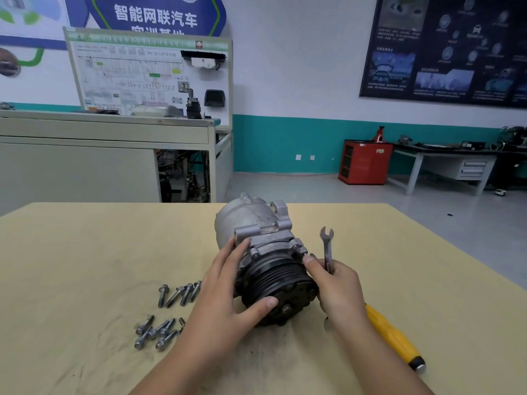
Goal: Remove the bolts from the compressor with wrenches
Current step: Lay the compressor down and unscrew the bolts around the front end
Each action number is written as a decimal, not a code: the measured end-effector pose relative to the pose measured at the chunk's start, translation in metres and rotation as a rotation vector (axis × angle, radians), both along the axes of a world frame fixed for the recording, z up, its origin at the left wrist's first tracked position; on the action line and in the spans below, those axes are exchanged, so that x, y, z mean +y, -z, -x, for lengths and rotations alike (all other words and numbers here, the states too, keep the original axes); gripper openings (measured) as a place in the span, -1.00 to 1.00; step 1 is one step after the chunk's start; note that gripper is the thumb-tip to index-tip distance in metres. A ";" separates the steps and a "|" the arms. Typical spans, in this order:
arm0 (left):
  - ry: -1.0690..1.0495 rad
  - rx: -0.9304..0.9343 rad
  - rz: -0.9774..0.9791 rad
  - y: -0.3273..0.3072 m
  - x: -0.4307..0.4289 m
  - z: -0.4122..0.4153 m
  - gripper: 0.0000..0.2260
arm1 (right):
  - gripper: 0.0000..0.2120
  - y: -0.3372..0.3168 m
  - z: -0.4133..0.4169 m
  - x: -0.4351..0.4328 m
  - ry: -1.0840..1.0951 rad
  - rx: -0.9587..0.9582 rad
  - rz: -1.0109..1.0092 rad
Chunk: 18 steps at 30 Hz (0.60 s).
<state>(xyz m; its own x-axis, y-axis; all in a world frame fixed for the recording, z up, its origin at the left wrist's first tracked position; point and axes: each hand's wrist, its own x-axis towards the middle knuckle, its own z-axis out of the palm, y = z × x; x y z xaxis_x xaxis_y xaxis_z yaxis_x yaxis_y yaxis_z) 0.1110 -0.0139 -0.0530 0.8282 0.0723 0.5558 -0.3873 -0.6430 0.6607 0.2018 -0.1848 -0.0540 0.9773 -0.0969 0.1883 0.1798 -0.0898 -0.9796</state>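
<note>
The grip of the right hand [339, 286] is curled around the shaft of a slim steel wrench [328, 249], with its forked end pointing up. The left hand [228, 292] rests with straight fingers on the grey cast-metal compressor [256, 223], thumb on its black ribbed pulley [276, 276]. The compressor lies mid-way on the beige surface [85, 252]. Loose flanged bolts [186, 293] lie to its left and a yellow-handled screwdriver [393, 337] to its right.

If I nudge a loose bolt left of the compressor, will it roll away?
Probably curves rather than rolls straight: the bolt has a flanged head wider than its shank. Looks metal, so likely stiff and dense.
</note>
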 end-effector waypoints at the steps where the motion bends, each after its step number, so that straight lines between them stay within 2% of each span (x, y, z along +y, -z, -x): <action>1: -0.003 -0.001 -0.002 0.000 0.000 0.000 -0.23 | -0.74 0.000 0.001 0.001 -0.006 0.006 0.004; 8: -0.002 0.007 0.001 -0.002 -0.001 0.001 -0.23 | -0.83 -0.001 0.003 0.001 0.069 -0.107 0.037; 18: 0.018 0.064 0.051 -0.007 -0.002 0.003 -0.29 | -0.83 -0.015 0.013 -0.009 0.007 -0.160 -0.044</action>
<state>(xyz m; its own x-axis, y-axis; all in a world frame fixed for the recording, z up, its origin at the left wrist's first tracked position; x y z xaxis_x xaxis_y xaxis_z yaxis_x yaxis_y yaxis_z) 0.1078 -0.0157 -0.0463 0.8636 0.0835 0.4973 -0.3542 -0.6015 0.7161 0.1889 -0.1942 -0.0393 0.9344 -0.1148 0.3372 0.3337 -0.0493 -0.9414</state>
